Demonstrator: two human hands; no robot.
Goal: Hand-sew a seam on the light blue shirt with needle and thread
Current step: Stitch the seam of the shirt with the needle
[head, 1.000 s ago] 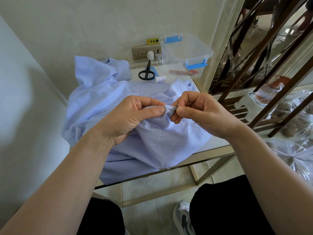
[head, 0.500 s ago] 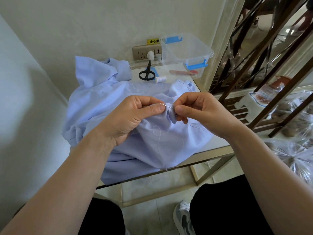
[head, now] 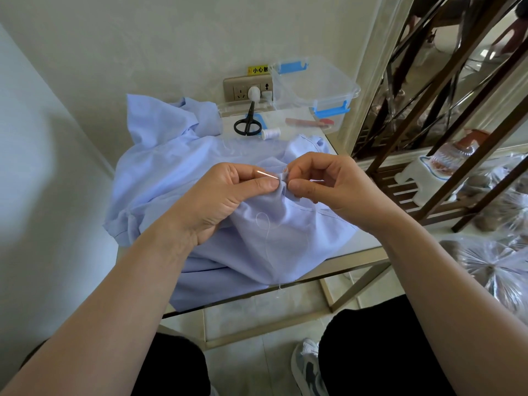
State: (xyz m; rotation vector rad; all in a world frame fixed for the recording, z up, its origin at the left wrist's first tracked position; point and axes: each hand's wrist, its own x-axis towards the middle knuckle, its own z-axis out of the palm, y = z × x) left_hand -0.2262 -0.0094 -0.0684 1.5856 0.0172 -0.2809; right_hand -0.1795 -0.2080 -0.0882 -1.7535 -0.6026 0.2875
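Two pinches on one shirt (head: 171,172) fold: left hand (head: 225,195), right hand (head: 328,184).
The needle (head: 267,175) pokes out leftward; better draw it straight, minding the slack thread (head: 264,221).

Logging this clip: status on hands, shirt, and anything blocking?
Left hand pinches shirt fold, needle poking out above its thumb. Right hand pinches the fold opposite. Thread loops loose on cloth. Nothing blocking.

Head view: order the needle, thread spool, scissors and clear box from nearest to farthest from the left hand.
1. needle, at the left hand fingertips, over the shirt it pinches.
2 and 3. thread spool and scissors, behind the shirt: too close to call.
4. clear box, back right, farthest.
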